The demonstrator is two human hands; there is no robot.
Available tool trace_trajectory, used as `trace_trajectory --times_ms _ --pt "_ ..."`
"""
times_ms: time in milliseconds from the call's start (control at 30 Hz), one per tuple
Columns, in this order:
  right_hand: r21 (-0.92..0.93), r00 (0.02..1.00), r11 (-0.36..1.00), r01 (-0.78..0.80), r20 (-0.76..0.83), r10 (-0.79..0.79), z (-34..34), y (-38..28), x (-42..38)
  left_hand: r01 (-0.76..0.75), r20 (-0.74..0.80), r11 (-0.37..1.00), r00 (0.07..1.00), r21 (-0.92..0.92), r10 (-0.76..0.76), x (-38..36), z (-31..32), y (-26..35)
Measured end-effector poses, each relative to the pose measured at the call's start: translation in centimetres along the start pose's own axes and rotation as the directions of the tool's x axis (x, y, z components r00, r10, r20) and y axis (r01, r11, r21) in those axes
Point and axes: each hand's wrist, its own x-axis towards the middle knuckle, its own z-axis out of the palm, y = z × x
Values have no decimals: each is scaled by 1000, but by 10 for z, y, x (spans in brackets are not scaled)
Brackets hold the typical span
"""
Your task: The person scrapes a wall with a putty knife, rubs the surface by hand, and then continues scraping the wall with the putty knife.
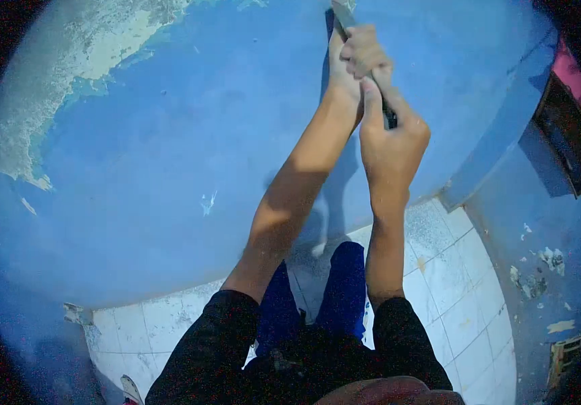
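Head view: from your head, you look steeply down a blue wall (169, 169), close.
Shared: single view only.

Both arms reach forward and up, fully extended, from short black sleeves at the bottom of the view. The left arm runs on a diagonal from the lower left toward the upper middle, forearm bare, wrist straight. The left hand (360, 54) sits highest, fingers curled closed in a fist. The right arm rises almost straight up beside it, elbow locked. The right hand (393, 138) is just below the left, back of the hand facing the camera, fingers wrapped shut, the index finger stretched upward so that it seems to touch the left hand, though the overlap makes this hard to confirm.
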Motion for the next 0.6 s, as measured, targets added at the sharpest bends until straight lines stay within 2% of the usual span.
trace_trajectory --times_ms 67,167,267,300,367,467,500,600 --pt "56 996 995 79 -54 -76 8 8 -5 20 2 998 1000 64 -20 -6 3 1" --pt "-62 998 998 32 -56 -36 8 -7 17 70 14 997 997 -34 -69 27 11 2" --pt "-17 997 998 54 -62 -55 8 7 9 58 23 998 998 30 -59 16 3 5" --pt "-10 995 997 77 -62 -77 9 11 5 73 75 995 994 69 -78 5 -1 5" --pt "-1 992 994 113 -59 -113 11 18 -1 101 27 994 994 42 -103 10 0 13" --pt "15 995 998 62 -77 -61 11 3 29 99 22 995 995 1 -99 26 5 8" --pt "-8 999 1000 -2 -39 2 3 -8 32 98 33 995 995 -2 -98 34 7 7" --pt "-58 998 997 60 -21 -61 2 9 9 67 51 997 996 49 -69 17 -4 6"
